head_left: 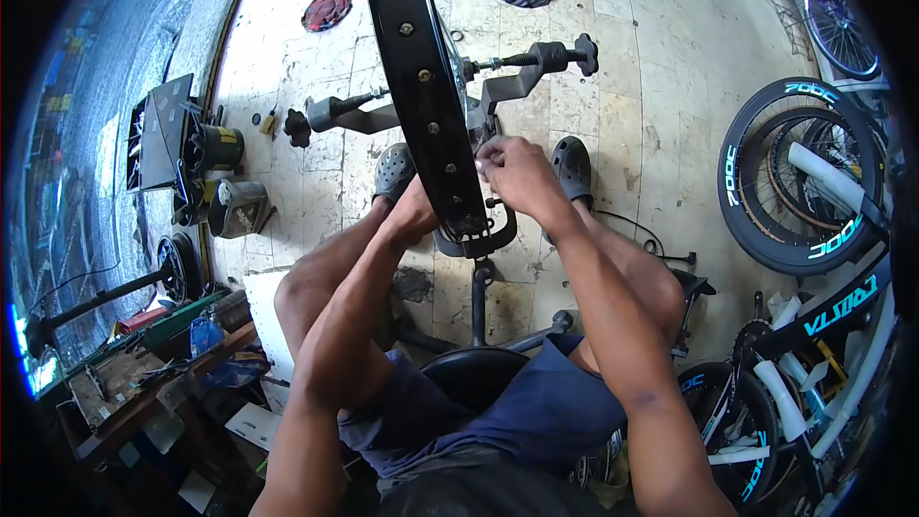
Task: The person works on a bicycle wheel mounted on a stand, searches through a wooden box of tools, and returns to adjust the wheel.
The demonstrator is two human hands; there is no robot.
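Rim (430,101) is edge-on in the stand (480,306), btwn the person's legs, blk knobs (587,55) out at both sides. L hand (414,209) is low on rim's L side, fingers mostly hidden behind it; can't tell how open or if it holds anything. R hand (522,175) is just R of rim, fingers curled in, thumb hidden; can't tell what, if anything, it grips. 700C wheel (738,177) far R; tins (238,208) on floor (613,134), L.
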